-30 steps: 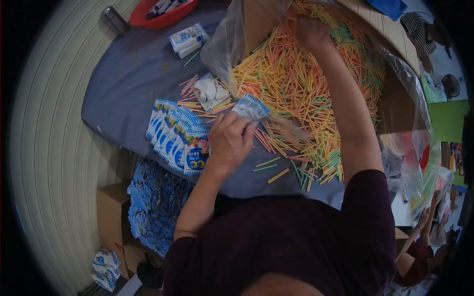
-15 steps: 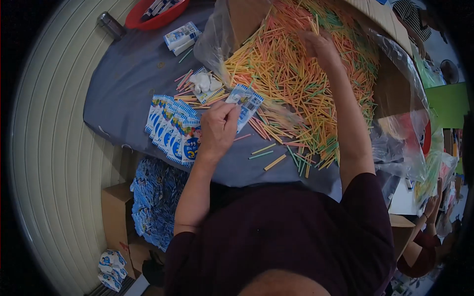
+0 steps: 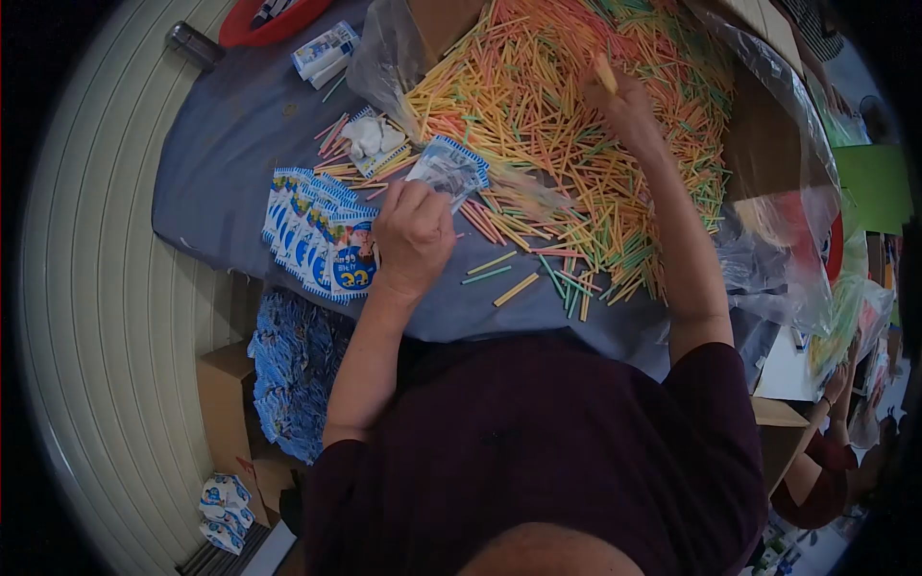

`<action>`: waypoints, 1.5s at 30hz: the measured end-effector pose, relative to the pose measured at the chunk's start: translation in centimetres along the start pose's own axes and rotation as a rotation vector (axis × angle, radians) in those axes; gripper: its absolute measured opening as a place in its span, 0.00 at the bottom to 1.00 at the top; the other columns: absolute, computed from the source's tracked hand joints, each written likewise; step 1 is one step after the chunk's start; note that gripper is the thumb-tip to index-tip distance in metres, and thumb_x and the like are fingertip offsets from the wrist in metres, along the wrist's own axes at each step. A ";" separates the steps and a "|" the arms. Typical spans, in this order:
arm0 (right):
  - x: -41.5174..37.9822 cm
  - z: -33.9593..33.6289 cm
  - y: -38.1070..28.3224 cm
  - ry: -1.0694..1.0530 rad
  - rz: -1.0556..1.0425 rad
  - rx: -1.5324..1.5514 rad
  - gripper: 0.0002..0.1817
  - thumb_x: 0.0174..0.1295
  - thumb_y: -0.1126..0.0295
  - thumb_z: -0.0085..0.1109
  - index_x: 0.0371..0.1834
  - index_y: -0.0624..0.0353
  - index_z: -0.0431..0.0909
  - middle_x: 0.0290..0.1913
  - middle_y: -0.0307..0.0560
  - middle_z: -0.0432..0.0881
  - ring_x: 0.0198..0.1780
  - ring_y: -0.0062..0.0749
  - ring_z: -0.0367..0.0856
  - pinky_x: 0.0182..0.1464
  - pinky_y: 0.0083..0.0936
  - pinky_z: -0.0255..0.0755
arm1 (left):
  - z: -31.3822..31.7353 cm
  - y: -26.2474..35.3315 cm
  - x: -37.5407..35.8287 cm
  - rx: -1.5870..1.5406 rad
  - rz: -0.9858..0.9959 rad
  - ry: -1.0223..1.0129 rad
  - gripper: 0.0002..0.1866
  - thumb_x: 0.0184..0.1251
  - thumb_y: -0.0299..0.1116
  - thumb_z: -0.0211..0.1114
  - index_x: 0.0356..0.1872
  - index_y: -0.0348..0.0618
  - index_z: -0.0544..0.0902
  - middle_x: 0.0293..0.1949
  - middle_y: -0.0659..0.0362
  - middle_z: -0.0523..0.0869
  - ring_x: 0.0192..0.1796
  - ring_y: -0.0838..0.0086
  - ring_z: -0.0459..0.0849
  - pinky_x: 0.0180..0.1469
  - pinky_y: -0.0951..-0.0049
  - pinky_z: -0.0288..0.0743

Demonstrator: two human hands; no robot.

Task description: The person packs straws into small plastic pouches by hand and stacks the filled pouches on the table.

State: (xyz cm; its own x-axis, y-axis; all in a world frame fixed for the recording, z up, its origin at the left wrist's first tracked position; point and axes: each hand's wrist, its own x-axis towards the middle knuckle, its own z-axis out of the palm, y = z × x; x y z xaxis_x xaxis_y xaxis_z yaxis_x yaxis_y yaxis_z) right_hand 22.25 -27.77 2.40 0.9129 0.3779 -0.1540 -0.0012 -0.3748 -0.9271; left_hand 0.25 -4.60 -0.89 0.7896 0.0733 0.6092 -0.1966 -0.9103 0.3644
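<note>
My left hand [image 3: 415, 235] is closed on the lower end of a blue and white printed packet [image 3: 449, 168], above the dark cloth. At the upper right, my right hand [image 3: 629, 110] pinches a few yellowish sticks [image 3: 605, 75] over a big heap of thin coloured sticks [image 3: 547, 125]. A fan of overlapping printed packets [image 3: 322, 240] lies left of my left hand. Just beyond it, a crumpled white piece [image 3: 373, 137] rests on another packet among loose sticks. Several stray sticks [image 3: 517, 289] lie between my arms.
A red basin [image 3: 230, 29] and a metal flask [image 3: 193, 45] stand at the far left. Small white and blue boxes [image 3: 325, 53] are nearby. Clear plastic [image 3: 783, 269] lines the heap's carton. Below the table edge, many blue packets [image 3: 298, 374] fill a carton [image 3: 226, 403]. Another person's arm [image 3: 840, 384] shows at right.
The whole view has shifted, so things on the table appear farther up and left. My right hand has turned, and its sticks now point up and left. My left hand still grips the packet.
</note>
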 end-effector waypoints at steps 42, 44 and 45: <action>-0.8 3.2 -0.8 -0.334 -0.207 0.977 0.14 0.77 0.60 0.46 0.47 0.58 0.77 0.18 0.26 0.53 0.17 0.16 0.50 0.20 0.20 0.46 | -1.7 -0.7 0.7 -0.439 -0.344 -0.019 0.05 0.49 0.23 0.73 0.29 0.38 0.86 0.28 0.58 0.83 0.36 0.68 0.79 0.41 0.68 0.73; -0.2 3.3 -0.4 -0.565 -0.196 1.104 0.20 0.79 0.56 0.40 0.46 0.61 0.77 0.19 0.33 0.66 0.21 0.21 0.65 0.29 0.22 0.65 | -1.5 -0.9 0.9 -0.520 -0.400 0.041 0.06 0.48 0.22 0.74 0.29 0.38 0.86 0.27 0.58 0.83 0.35 0.71 0.80 0.38 0.71 0.73; -1.1 4.1 -1.1 -0.427 -0.220 1.054 0.23 0.78 0.53 0.38 0.47 0.62 0.77 0.23 0.39 0.72 0.27 0.27 0.73 0.36 0.29 0.71 | -1.3 -1.0 1.1 -0.580 -0.429 0.041 0.07 0.50 0.22 0.74 0.30 0.37 0.86 0.28 0.59 0.84 0.33 0.75 0.80 0.37 0.74 0.73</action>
State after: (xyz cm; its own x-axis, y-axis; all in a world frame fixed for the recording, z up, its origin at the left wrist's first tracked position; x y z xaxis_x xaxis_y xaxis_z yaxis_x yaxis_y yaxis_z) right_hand 19.62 -24.31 2.18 0.7235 0.6781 0.1292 -0.3830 0.5501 -0.7421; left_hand 0.51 -3.07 0.36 0.8461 0.4015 0.3505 -0.1600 -0.4360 0.8856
